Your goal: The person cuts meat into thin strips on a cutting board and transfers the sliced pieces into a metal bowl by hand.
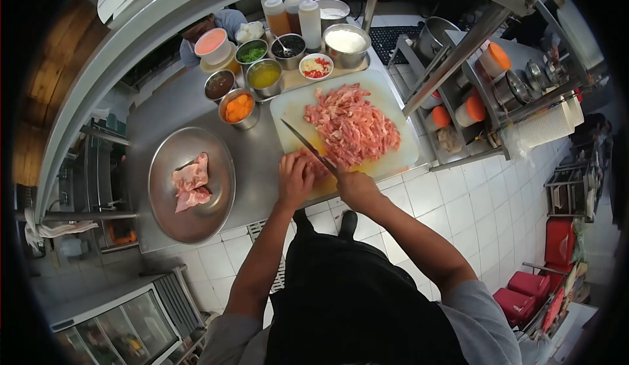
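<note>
My right hand (pixel 357 189) is closed round the handle of a kitchen knife (pixel 303 137), whose blade points away and to the left. Under the fingers of my left hand (pixel 295 180) a piece of raw meat (pixel 317 163) is held against the white cutting board (pixel 288 113), right beside the blade. A large heap of cut raw meat strips (pixel 354 126) covers much of the board. Left of the board, an oval metal tray (pixel 168 201) holds a few larger pieces of raw meat (pixel 192 180).
Along the back stand a bowl of orange pieces (pixel 240 108), yellow liquid (pixel 265 75), chopped greens (pixel 251 52), a small red-and-yellow bowl (pixel 316 67), white powder (pixel 347 43) and squeeze bottles (pixel 310 23). A metal post (pixel 458 57) rises at right. A person (pixel 223 21) is behind the counter.
</note>
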A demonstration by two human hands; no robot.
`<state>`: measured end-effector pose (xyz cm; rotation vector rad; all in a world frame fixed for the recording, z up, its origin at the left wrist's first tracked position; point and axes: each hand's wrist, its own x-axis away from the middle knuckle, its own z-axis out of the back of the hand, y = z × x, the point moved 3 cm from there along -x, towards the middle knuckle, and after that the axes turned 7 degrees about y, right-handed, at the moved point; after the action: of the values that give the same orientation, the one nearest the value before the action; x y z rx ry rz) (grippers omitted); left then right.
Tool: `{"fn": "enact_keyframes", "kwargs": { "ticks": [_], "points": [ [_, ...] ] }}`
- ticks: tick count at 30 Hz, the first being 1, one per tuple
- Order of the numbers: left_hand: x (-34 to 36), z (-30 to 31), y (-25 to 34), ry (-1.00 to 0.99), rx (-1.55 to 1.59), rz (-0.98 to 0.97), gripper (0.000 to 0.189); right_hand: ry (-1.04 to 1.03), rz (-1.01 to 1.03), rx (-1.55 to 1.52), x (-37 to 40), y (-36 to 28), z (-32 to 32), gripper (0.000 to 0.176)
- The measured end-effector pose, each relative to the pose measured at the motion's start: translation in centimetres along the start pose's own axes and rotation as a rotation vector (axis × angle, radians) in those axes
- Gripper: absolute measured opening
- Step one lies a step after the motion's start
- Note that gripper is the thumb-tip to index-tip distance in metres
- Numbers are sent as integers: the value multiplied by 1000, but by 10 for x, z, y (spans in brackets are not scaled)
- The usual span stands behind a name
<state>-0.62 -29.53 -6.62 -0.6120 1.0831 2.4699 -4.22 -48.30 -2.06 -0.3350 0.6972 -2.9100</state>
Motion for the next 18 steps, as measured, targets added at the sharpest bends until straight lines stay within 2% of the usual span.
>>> {"fn": "enact_keyframes", "kwargs": {
  "ticks": [7,10,12,15,16,18],
  "points": [
    [-1,-8,0,11,-30,15,24,-12,1,58,11,4,-21,26],
    [3,-12,-5,45,-31,22,25,-68,-25,16,47,13,-10,26],
    [4,-14,-8,13,-36,69,29,-199,-99,36,68,20,-1,26],
    [3,-11,-4,19,-29,57,30,-231,-124,31,75,27,-5,29],
    [3,-11,-6,20,-32,55,30,-220,-126,25,66,21,-6,29],
    [4,-14,-5,62,44,47,25,-2,11,-32,30,28,-42,28]
  ]
}}
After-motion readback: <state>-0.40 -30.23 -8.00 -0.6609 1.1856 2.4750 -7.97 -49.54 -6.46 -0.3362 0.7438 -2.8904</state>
